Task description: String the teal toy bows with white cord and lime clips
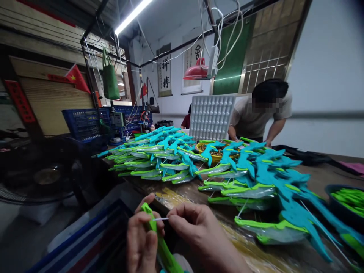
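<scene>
My left hand (143, 237) is closed around a lime-green plastic piece (162, 246), whose tip points up and away from me. A short white string (161, 218) runs sideways from near that tip. Its other end is pinched between the thumb and fingers of my right hand (196, 227). Just past my hands, on the table, lie rows of turquoise and green plastic toy parts (287, 201) with clear sheeting along their green arms. White strings show on several of these. The lower end of the piece I hold runs out of view at the bottom.
A yellow bowl of small brownish parts (201, 148) stands among the rows. At right is a dark tub (330, 191) with green pieces. A blue crate (93, 235) sits at lower left, near a black fan (47, 176). Another person (253, 117) bends over the table's far side.
</scene>
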The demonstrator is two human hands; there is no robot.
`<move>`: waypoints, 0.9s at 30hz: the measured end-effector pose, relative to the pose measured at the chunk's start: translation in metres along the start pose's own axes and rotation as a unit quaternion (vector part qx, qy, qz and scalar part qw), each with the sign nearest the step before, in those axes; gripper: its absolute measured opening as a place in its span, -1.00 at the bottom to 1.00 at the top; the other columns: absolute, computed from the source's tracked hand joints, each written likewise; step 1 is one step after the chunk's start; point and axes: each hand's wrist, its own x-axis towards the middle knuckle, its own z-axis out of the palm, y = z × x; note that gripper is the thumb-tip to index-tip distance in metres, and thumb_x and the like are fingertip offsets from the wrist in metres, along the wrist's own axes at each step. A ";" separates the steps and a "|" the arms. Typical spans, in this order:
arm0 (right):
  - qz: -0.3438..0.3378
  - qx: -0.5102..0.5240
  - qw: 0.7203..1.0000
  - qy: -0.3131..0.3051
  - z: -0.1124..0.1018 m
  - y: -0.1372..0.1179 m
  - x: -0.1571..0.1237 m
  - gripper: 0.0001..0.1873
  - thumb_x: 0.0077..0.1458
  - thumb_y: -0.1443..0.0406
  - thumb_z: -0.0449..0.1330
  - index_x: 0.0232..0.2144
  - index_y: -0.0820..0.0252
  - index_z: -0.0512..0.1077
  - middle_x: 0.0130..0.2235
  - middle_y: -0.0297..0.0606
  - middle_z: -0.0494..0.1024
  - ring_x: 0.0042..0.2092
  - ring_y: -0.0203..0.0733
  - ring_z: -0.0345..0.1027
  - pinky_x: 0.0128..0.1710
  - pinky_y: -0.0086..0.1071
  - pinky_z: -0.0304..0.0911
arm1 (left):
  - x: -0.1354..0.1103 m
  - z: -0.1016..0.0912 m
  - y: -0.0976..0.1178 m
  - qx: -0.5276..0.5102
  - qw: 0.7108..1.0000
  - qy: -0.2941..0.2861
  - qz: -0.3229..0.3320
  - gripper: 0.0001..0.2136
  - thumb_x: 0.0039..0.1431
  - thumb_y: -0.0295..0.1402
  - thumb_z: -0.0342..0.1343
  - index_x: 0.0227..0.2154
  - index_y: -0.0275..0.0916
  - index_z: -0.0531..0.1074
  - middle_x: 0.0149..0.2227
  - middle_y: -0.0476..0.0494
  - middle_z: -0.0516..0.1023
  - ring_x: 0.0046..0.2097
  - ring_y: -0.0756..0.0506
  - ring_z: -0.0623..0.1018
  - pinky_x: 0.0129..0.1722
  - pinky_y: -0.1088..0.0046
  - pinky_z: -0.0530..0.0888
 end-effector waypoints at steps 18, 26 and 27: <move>-0.341 -0.311 0.885 -0.064 0.017 -0.016 -0.009 -0.83 0.21 0.41 0.09 -0.42 0.17 0.39 -0.44 -0.37 0.41 -0.44 -0.37 0.27 -0.45 -0.52 0.10 | -0.014 -0.005 0.018 -0.380 0.901 -0.069 -0.200 -0.78 0.21 -0.12 0.18 -0.41 -0.13 0.40 -0.43 -0.02 0.27 -0.37 -0.08 0.37 -0.25 0.38 0.46; -0.346 -0.302 0.886 -0.060 0.019 -0.010 -0.008 -0.83 0.16 0.46 0.09 -0.45 0.16 0.34 -0.45 -0.40 0.38 -0.44 -0.38 0.24 -0.44 -0.53 0.09 | -0.015 -0.005 0.023 -0.386 0.894 -0.065 -0.218 -0.78 0.19 -0.15 0.22 -0.42 -0.14 0.38 -0.43 0.00 0.26 -0.34 -0.06 0.38 -0.19 0.41 0.44; -0.344 -0.302 0.887 -0.062 0.020 -0.010 -0.008 -0.82 0.17 0.45 0.09 -0.46 0.16 0.32 -0.46 -0.41 0.37 -0.44 -0.38 0.23 -0.44 -0.53 0.08 | -0.015 -0.005 0.023 -0.384 0.894 -0.068 -0.219 -0.77 0.19 -0.15 0.22 -0.42 -0.14 0.38 -0.42 0.00 0.26 -0.34 -0.06 0.39 -0.19 0.40 0.44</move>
